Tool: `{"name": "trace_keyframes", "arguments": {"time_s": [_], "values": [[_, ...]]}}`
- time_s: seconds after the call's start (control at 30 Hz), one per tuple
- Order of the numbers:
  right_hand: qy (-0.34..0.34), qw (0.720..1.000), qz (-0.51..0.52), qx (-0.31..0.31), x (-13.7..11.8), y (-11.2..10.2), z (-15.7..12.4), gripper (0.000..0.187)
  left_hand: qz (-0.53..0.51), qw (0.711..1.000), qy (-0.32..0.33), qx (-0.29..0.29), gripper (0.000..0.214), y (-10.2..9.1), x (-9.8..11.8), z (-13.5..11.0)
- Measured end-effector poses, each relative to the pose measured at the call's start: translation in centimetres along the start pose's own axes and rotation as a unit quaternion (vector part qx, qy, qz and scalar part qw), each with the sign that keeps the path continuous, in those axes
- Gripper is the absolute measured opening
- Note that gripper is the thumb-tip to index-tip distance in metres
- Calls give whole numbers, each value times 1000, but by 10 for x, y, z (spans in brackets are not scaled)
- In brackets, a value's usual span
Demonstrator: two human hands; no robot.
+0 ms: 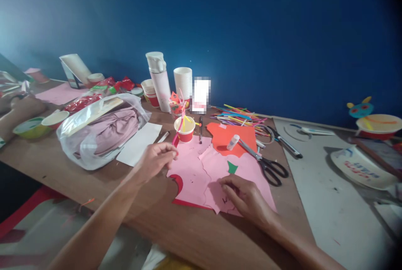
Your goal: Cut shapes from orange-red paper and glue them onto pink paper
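Observation:
My left hand (158, 157) is raised over the left edge of the pink paper (190, 169), its fingertips pinched around the lower end of a pink pipe cleaner (175, 140). That strand runs up to a red and white paper cup (184, 131) with coloured strips standing in it. On the pink paper rests my right hand (243, 192), loosely curled, thumb apart from the fingers and nothing visible between them. A green paper scrap (232, 167) lies just beyond its fingers. Farther back are an orange sheet (220, 138), a glue stick (233, 142) and black-handled scissors (273, 169).
A plastic bag (94, 148) with mauve cloth stands left beside white paper (138, 144). Behind are a white flask (161, 85), stacked cups (182, 79) and coloured pipe cleaners (235, 115). A cutter knife (289, 143) lies right. Another person's hand (27, 106) is far left.

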State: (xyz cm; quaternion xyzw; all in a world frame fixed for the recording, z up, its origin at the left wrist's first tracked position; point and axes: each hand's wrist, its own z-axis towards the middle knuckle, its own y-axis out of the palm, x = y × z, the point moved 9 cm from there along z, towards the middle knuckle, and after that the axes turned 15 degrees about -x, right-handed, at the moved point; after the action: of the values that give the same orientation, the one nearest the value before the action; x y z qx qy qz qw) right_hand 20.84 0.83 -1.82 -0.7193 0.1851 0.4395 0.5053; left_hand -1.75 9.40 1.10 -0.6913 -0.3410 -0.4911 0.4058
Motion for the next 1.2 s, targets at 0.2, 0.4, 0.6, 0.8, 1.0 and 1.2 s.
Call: {"name": "trace_keyframes", "arguments": {"time_s": [0.2, 0.4, 0.6, 0.8, 1.0, 1.2], "values": [[-21, 997, -78, -2, -9, 5, -1, 22, 34, 990, -39, -128, 15, 67, 1, 15], [-89, 976, -196, 24, -30, 11, -7, 27, 73, 981, -35, -174, 21, 93, -1, 35], [-139, 957, -245, 68, -32, 10, -11, 27, 111, 980, -39, -161, 20, 93, -8, 39], [-121, 965, -225, 60, -29, -2, 6, 20, 72, 981, -44, -177, 15, 86, -21, 40], [-51, 986, -132, 87, -35, -26, 60, 17, 81, 979, -25, -184, 18, 81, -19, 39], [4, 981, -138, 136, -28, -51, 134, 24, 122, 974, 31, -187, 14, 82, -7, 36]]}}
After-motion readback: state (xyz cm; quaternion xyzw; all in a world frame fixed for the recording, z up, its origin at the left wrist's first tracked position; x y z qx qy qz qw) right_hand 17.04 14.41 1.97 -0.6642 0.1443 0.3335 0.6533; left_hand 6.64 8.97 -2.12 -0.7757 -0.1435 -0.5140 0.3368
